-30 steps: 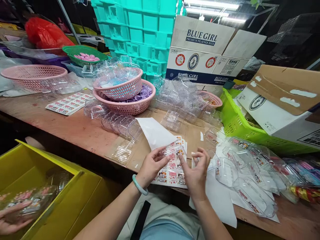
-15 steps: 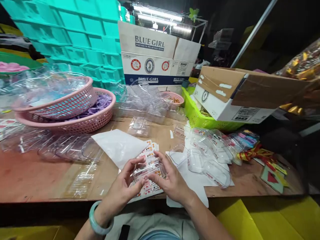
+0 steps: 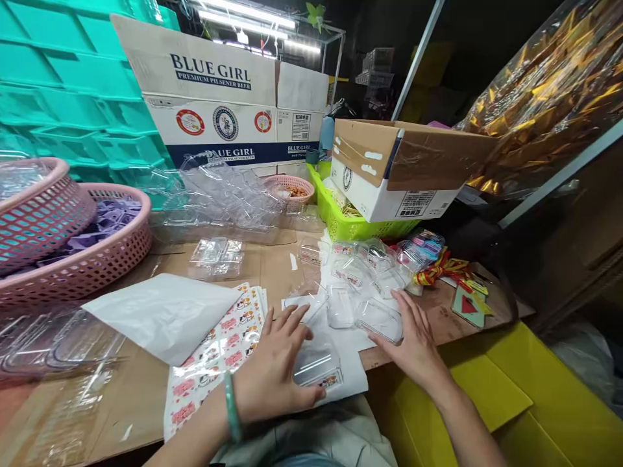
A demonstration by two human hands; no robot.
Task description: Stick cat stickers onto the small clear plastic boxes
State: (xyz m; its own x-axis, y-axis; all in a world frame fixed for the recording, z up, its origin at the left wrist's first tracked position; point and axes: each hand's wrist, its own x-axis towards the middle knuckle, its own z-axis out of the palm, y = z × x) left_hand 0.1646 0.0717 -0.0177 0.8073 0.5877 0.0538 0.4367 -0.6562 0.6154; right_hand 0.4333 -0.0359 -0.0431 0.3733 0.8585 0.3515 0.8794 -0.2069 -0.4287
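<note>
Teal crates [image 3: 58,97] and a printed carton [image 3: 219,97] back the counter [image 3: 440,321] in my feed. At left, pink baskets [image 3: 117,243] sit near folded white paper [image 3: 163,311], which overlaps the sticker sheets [image 3: 228,340]. My left hand [image 3: 277,373] has a wide grip, nearest a stickered clear shell [image 3: 316,357] on backing paper; contact I can't confirm. Farther right, my right hand [image 3: 413,340] also has a wide grip, thumb and fingers around the near edge of another clear shell [image 3: 379,320]. I judge both shells light, thin, springy and slick, easily dented; I'd take opposite rims softly, off the printed strip.
</note>
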